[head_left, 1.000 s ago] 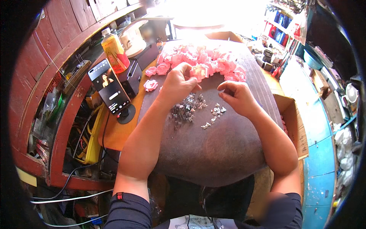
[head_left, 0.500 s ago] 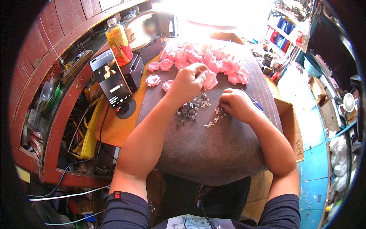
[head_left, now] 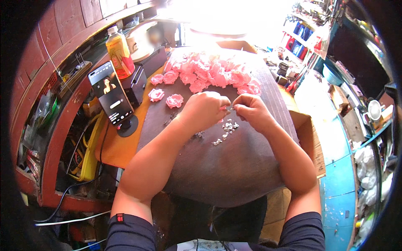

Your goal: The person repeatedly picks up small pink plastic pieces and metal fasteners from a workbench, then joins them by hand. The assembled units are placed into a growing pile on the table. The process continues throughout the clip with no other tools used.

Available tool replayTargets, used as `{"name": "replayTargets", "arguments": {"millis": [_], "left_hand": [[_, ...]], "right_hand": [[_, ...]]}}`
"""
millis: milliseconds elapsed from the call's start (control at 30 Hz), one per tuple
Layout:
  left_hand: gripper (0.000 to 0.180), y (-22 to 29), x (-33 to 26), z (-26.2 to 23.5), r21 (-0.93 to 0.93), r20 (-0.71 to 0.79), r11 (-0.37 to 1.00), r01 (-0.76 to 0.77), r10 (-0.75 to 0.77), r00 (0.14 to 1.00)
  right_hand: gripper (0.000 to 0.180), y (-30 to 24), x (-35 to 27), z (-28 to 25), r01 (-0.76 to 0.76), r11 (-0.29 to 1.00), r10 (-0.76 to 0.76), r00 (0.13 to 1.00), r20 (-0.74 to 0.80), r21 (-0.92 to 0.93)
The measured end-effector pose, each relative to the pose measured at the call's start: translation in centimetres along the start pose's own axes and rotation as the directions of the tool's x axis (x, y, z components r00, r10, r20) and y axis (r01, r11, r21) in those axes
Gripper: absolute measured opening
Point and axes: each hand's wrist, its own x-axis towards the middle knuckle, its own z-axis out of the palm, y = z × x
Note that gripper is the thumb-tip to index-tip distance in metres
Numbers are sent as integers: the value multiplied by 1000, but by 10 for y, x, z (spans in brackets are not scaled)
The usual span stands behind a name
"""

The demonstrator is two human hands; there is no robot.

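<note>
My left hand (head_left: 204, 109) is closed, palm down, on a pink artificial rose; only slivers of its petals show past the fingers. Close against it, the fingertips of my right hand (head_left: 253, 112) are pinched together on a tiny shiny piece, too small to make out well. Below the two hands, small silvery bits (head_left: 228, 127) lie scattered on the dark board (head_left: 222, 175). A darker heap of little pieces (head_left: 171, 119) is mostly covered by my left forearm. Beyond my hands spreads a big pile of pink roses (head_left: 201, 69), with a few loose ones (head_left: 174, 101) at its left.
At the left a phone (head_left: 109, 94) stands on a round holder, with a yellow-and-red bottle (head_left: 120, 52) behind it. A cardboard box (head_left: 310, 138) sits beside the board's right edge. Cluttered shelves and a blue-topped surface (head_left: 337, 180) line the right side.
My right hand has lifted off the silvery bits and come up to my left hand. The left hand has moved nearer and turned, hiding most of the rose. The view has shifted slightly.
</note>
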Motion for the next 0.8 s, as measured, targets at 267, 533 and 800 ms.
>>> {"name": "replayTargets", "arguments": {"millis": [267,533,800], "left_hand": [[20,3,2,1,-42,40,999,-9,11,999],[18,2,4,2,-598,175,772,215,-137,975],[19,6,3,-5,-603,111,789,117,-62,992]], "right_hand": [[13,-6,-5,3,23,1000,-24,999,38,14],[8,-14,-7,-6,59,992,-64,997,41,114],[5,-22,-11,-6,189,977,-193,981,29,98]]}}
